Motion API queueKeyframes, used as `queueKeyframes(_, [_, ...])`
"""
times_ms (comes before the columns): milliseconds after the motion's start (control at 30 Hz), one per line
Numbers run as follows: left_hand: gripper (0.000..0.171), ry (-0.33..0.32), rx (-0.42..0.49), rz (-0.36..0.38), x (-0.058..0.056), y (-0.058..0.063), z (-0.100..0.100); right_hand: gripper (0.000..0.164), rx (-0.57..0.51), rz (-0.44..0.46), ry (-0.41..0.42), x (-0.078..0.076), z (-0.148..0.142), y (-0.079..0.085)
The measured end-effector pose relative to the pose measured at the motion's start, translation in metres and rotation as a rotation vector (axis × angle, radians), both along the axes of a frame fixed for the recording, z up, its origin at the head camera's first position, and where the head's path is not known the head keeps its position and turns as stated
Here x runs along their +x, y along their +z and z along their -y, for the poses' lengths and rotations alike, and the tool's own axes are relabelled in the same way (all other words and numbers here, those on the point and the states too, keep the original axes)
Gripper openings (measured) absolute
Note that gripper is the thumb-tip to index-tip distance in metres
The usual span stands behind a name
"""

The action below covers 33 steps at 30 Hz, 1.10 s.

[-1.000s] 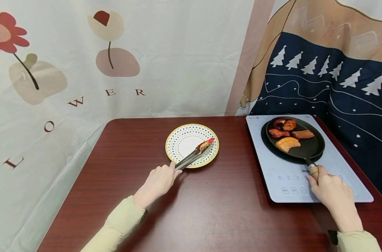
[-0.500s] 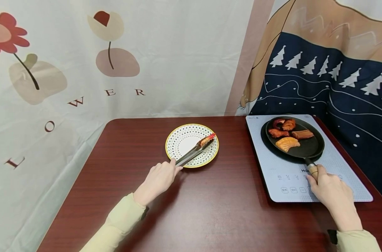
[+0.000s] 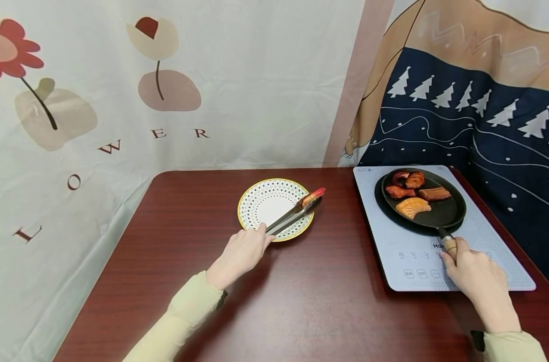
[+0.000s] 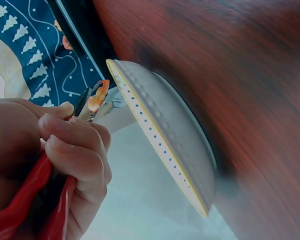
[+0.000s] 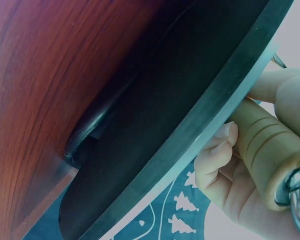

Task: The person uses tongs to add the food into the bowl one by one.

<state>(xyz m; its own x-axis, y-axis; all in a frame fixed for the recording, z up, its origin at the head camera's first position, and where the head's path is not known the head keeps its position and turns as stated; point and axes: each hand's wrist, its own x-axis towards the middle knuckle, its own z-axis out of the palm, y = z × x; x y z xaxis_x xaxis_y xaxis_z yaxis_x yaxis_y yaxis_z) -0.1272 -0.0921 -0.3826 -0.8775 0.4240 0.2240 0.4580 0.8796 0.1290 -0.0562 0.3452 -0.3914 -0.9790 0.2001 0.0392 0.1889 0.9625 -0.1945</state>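
My left hand (image 3: 244, 253) grips a pair of tongs (image 3: 289, 219), whose red handles (image 4: 35, 192) show in the left wrist view. At the tips the tongs pinch a shrimp (image 3: 312, 197) with a red tail, held over the right rim of a dotted plate (image 3: 256, 193) with a yellow edge. Over on the right, my right hand (image 3: 479, 274) holds the wooden handle (image 3: 450, 246) of a black frying pan (image 3: 442, 213). In the pan lie a salmon piece (image 3: 412, 206), a curled octopus tentacle (image 3: 400, 177) and several reddish-brown meat pieces (image 3: 434, 193).
The pan stands on a white induction cooktop (image 3: 410, 261) at the right end of the dark red wooden table (image 3: 301, 301). Behind the table hang a pale flower-print cloth (image 3: 256, 90) and a navy cloth with white trees (image 3: 437, 130).
My left hand has moved right and slightly up with the tongs, so the shrimp has gone from above the plate to its right rim. The right hand and pan have stayed put.
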Motion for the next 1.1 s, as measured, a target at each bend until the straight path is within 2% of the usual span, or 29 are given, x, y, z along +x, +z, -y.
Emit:
queueKeyframes(100, [0.029, -0.018, 0.0, 0.007, -0.001, 0.002, -0.008, 0.041, 0.0, 0.002, -0.003, 0.0, 0.0, 0.0])
queueKeyframes(333, [0.029, -0.084, 0.007, -0.045, -0.005, 0.005, -0.029, 0.042, 0.0, 0.029, -0.013, 0.0, 0.0, 0.001])
queueKeyframes(800, [0.032, -0.153, 0.003, -0.051, -0.01, 0.005, -0.079, 0.044, -0.002, 0.031, -0.012, 0.0, 0.0, 0.002])
queueKeyframes(1100, [0.034, -0.241, -0.057, -0.179, -0.01, 0.007, -0.12, 0.043, -0.001, 0.02, -0.011, 0.0, 0.0, 0.001])
